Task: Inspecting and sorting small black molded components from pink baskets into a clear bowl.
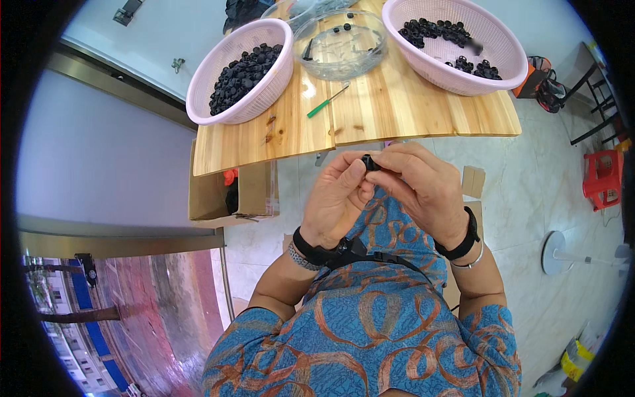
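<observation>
Between my two hands, just off the table's near edge, is a small round black plastic part (370, 163). My left hand (339, 195) pinches it between thumb and fingers. From the other side, the thumb and fingertips of my right hand (420, 185) close on the same part. My fingers cover much of it, so its exact kind does not show. Beyond my hands, a pink basket (281, 79) at the left holds a heap of small black parts (241, 78). Another pink basket (506, 78) at the right holds similar black pieces (430, 32) in loose clusters.
On the wooden table (397, 116) lies a green-handled screwdriver (319, 108). Behind it stands a clear plastic tub (354, 71) with a few black bits. An open cardboard box (258, 192) sits below the table's left side. A red stool (602, 178) stands far right.
</observation>
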